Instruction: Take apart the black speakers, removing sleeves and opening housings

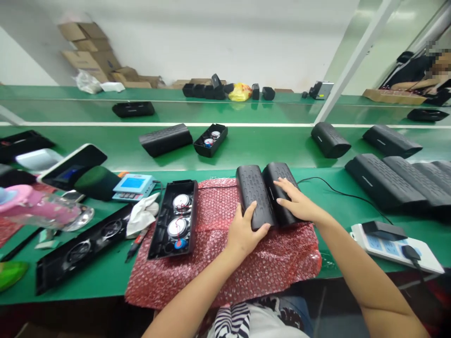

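Note:
Two black speakers with textured tops lie side by side on red bubble wrap (pixel 211 263). My left hand (pixel 243 232) grips the near end of the left speaker (pixel 252 188), its thumb at the end and its fingers on the top and left side. Across the right speaker (pixel 275 176) rests my right hand (pixel 296 199), fingers stretched out and apart on its top. Left of my hands, also on the bubble wrap, is an open speaker housing (pixel 162 225) with two round drivers and red wires showing.
A long black panel (pixel 82 251), a white cloth (pixel 142 213), a light-blue meter (pixel 133 185) and a pink bottle (pixel 45 209) are at left. A power strip (pixel 384 246) and several speakers (pixel 380 180) stand right. Behind is a green shelf (pixel 253 145); a person (pixel 419 75) sits far right.

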Demonstrator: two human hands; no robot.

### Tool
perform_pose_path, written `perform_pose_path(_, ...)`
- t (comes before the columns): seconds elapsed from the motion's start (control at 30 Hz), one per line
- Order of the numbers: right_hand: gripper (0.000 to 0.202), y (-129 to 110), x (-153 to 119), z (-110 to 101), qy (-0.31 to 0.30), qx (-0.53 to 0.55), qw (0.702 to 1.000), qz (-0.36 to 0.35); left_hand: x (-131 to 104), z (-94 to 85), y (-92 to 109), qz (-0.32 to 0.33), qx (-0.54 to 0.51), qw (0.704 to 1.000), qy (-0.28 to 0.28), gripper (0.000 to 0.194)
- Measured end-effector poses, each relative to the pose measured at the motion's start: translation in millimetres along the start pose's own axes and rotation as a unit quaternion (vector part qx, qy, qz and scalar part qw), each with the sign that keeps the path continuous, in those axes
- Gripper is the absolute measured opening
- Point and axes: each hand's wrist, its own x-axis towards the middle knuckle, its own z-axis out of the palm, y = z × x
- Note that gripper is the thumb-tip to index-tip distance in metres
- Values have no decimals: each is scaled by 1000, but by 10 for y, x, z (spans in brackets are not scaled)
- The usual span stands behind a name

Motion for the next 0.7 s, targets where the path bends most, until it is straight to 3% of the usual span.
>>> perform_pose_path(0.13,67,-211,68,41,-61,-5,998,15,-1,125,-255,41,-83,995,43,76)
perform_pose_path(0.23,56,-421,236,-27,-35,-5,999,33,19,264,-447,113,-187,974,57,76)
perform_pose_path(0.3,45,-633,474,-72,0,74,996,47,48,379,-551,128,-292,944,82,76)
perform_pose_path(0.43,37,-1163,1306,43,-9,323,931,172,114,558,-644,49,-444,886,124,75)
perform_pose_path(0.57,48,-1529,2314,496,-53,365,899,236,96,558,-618,18,-440,892,102,71)
perform_pose_path(0.7,44,-1608,2968,995,-37,395,898,191,47,418,-534,-8,-446,891,84,66)
